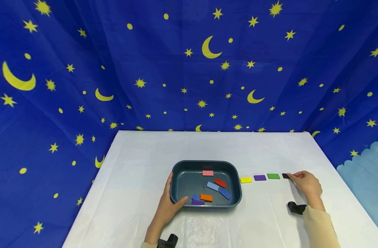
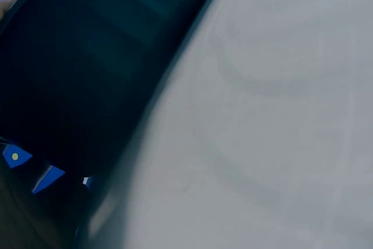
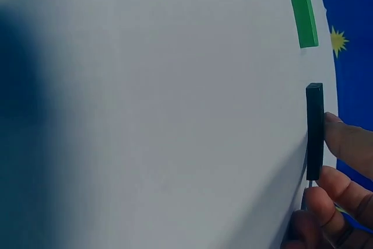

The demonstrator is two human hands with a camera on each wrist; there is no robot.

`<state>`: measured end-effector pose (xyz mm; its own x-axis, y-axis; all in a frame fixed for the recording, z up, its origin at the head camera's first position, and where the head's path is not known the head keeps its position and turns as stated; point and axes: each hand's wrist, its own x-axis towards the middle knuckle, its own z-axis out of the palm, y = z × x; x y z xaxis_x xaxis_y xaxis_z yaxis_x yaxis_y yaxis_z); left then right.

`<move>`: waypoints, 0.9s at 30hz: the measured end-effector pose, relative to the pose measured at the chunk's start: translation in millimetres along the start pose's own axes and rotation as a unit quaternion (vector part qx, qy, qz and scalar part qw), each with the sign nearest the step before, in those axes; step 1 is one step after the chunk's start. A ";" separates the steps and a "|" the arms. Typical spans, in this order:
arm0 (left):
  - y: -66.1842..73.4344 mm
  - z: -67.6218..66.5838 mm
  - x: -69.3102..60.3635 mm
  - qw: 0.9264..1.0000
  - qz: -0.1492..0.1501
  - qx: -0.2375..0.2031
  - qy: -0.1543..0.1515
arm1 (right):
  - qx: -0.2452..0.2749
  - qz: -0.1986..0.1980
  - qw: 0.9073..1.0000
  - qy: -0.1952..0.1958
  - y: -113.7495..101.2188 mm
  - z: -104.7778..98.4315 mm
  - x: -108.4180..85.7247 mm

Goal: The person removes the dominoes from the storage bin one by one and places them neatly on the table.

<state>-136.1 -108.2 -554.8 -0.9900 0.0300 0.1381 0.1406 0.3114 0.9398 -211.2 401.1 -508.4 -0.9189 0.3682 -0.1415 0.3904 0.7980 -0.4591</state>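
The right hand (image 1: 308, 186) pinches a black block (image 3: 315, 132) toward the table's (image 1: 151, 148) right edge; the left hand (image 1: 166, 207) is spread wide, fingers straight along the tray's (image 1: 187, 182) left wall, thumb at its near rim. Fingertips cover the block's right end in the head view; the right wrist view bares its slim, straight-sided length. Green (image 1: 273, 176), purple (image 1: 260, 177) and yellow blocks (image 1: 246, 180) line up leftward to the tray.
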 end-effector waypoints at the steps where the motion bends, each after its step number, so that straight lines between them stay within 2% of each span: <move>1: 0.0 -0.2 0.2 1.000 0.002 0.001 0.001 | 0.000 0.001 1.000 -0.001 0.1 0.3 -0.3; 7: 0.1 -1.0 0.2 1.000 0.017 0.001 0.005 | 0.003 0.001 1.000 -0.006 -0.6 1.5 -0.8; 20: 1.2 -1.4 -0.1 1.000 0.005 0.000 -0.003 | -0.006 -0.019 0.999 -0.026 -8.0 -0.2 -2.2; 24: 0.5 -1.0 0.1 1.000 0.004 -0.002 -0.001 | -0.027 -0.032 0.999 0.007 -26.7 -2.9 -7.7; 27: -0.2 -0.6 0.1 1.000 0.000 -0.002 0.000 | -0.032 -0.069 0.996 0.041 -48.6 -3.4 -13.6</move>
<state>-136.2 -108.9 -554.8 -0.9900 0.0293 0.1381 0.1404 0.3074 0.9412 -217.5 358.9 -481.1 -0.9576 0.2880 -0.0079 0.2656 0.8718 -0.4115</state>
